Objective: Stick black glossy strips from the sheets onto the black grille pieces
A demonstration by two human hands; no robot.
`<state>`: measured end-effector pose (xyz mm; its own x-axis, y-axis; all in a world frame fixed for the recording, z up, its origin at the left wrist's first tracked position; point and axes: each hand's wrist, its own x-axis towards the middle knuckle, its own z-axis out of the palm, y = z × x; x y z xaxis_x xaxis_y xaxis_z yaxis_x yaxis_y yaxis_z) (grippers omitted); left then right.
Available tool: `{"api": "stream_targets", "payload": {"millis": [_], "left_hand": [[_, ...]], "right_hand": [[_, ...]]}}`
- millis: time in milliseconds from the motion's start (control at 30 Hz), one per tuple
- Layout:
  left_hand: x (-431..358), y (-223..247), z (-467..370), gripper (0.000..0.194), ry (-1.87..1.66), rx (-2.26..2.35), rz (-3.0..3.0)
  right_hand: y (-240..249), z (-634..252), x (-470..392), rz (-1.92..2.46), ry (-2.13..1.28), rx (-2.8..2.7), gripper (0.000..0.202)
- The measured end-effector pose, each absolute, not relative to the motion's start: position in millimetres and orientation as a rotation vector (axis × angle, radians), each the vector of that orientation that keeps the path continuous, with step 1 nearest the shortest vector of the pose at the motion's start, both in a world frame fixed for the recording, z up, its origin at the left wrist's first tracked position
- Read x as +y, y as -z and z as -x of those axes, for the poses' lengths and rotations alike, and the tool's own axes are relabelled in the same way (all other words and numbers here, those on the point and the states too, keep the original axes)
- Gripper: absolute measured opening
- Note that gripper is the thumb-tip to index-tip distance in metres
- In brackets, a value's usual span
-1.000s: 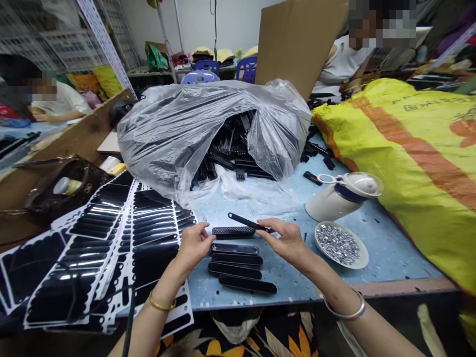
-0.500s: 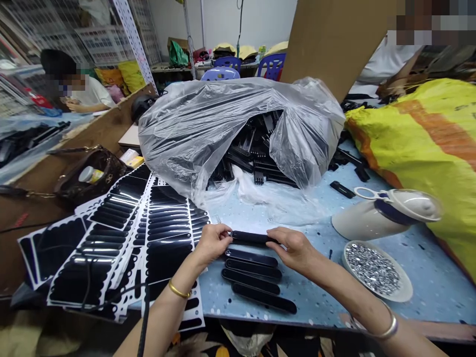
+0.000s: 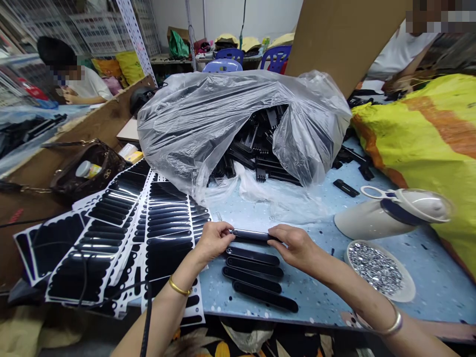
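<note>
A long, narrow black plastic piece [image 3: 251, 235] with rounded ends is held level above the blue table. My left hand [image 3: 212, 240] pinches its left end between thumb and fingers. At the other end, my right hand [image 3: 293, 245] grips it the same way. A bright glare runs along its upper face. Several similar black pieces [image 3: 253, 280] lie in a loose stack-like row just below my hands. To the left of my left hand, sheets of glossy black strip stickers [image 3: 169, 223] overlap on white backing.
A clear plastic bag [image 3: 193, 114] full of black parts stands at the back. On the right are a white bowl of small shiny metal pieces [image 3: 375, 267], a pale jug-like container [image 3: 372, 218] and a yellow sack [image 3: 439, 134]. A brown handbag [image 3: 107, 163] sits left. Two people work farther back.
The held black piece has tilted slightly, so its upper face now shines where it looked dull. Both hands keep their grip. The view has shifted a little.
</note>
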<state>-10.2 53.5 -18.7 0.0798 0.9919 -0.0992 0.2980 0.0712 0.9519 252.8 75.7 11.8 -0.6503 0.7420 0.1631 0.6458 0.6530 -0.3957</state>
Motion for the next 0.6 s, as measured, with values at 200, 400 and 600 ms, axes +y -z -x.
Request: {"api": "stream_targets", "payload": {"millis": [200,400,600], "left_hand": [[54.0,20.4,10.4,0.022,-0.907,1.403,-1.406],[53.6,19.7,10.4,0.021,-0.896,1.419,-1.421],[53.7,19.2,9.7,0.020,-0.892,1.428,-1.401]], "right_hand": [[-13.9,-249.4,75.8,1.123,-0.405,-2.599,0.014],[-14.8,-246.6,76.0,1.120,-0.434,-2.585,0.014],[-16.0,-246.3,75.6,1.130,-0.434,-2.584,0.012]]}}
